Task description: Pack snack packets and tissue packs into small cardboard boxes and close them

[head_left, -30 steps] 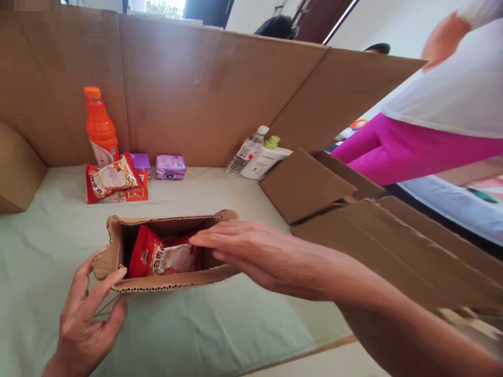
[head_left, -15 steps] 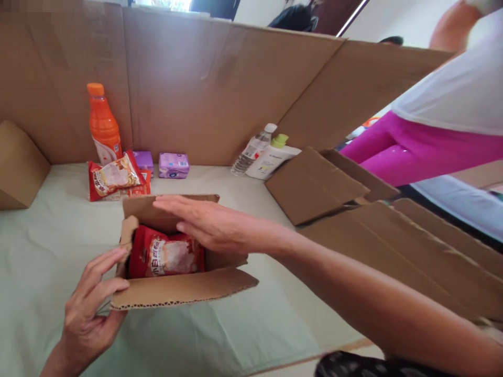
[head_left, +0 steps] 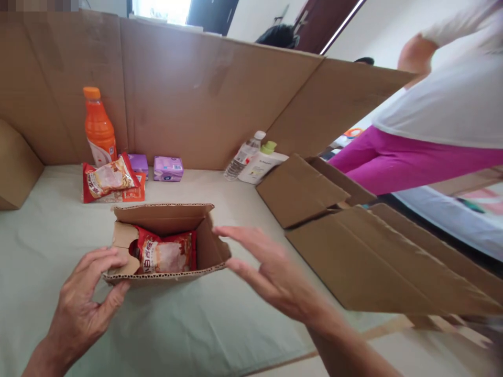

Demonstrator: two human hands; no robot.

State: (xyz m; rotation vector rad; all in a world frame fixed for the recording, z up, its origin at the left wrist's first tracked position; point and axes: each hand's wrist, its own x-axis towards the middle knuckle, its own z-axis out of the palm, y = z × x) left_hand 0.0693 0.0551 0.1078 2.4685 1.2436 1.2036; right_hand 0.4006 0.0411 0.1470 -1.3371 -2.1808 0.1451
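A small open cardboard box (head_left: 204,246) stands on the pale green cloth, with a red snack packet (head_left: 167,254) inside it. My left hand (head_left: 84,309) rests against the box's near left corner, its fingers curled on the flap edge. My right hand (head_left: 267,272) hovers just right of the box, fingers stretched out and holding nothing.
At the back stand an orange drink bottle (head_left: 98,128), more red snack packets (head_left: 110,180), two purple packs (head_left: 168,167), a water bottle (head_left: 241,156) and a white lotion bottle (head_left: 261,162). Flattened cardboard boxes (head_left: 353,251) lie at the right. A cardboard wall (head_left: 204,94) surrounds the table. A person in pink trousers (head_left: 412,157) stands beyond.
My right hand has drawn back out of the box and now hovers to its right. The box's flaps have moved and it sits more upright.
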